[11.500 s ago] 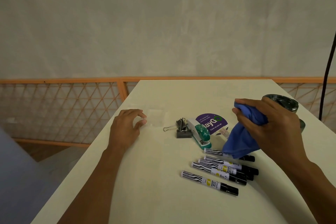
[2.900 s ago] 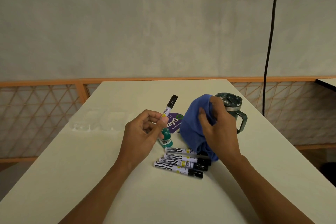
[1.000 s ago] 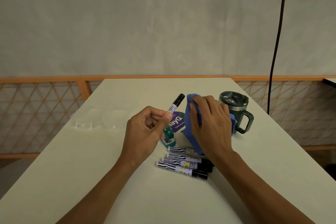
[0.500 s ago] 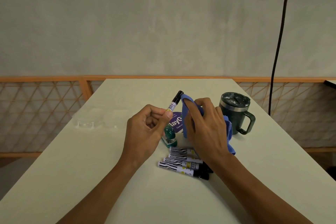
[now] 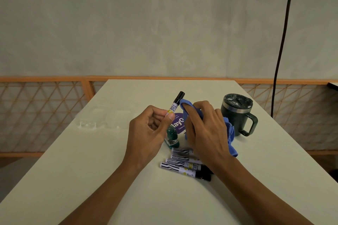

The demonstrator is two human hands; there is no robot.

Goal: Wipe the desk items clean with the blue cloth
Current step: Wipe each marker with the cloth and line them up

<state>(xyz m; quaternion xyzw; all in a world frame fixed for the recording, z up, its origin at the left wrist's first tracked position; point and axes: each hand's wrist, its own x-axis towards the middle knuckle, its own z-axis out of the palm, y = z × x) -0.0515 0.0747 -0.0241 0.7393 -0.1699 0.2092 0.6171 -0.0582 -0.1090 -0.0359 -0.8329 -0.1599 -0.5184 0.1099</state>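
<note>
- Left hand (image 5: pixel 146 133) pinches the marker (image 5: pixel 175 105) upright, above the stapler (image 5: pixel 172 138).
- Right hand (image 5: pixel 204 131), fingers curled into the cloth (image 5: pixel 229 133), touches it to the marker's cap.
- Risk: the thin pinch could let the marker twist loose under rubbing and drop onto the stapler.

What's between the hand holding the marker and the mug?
In the head view, the right hand gripping the blue cloth sits between the left hand with its marker and the mug; a purple label shows beneath.

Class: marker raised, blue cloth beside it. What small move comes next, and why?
Probably wrap the blue cloth round the marker and slide along it: the left hand pinches it tilted up, the right hand holds the cloth beside its cap.
</note>
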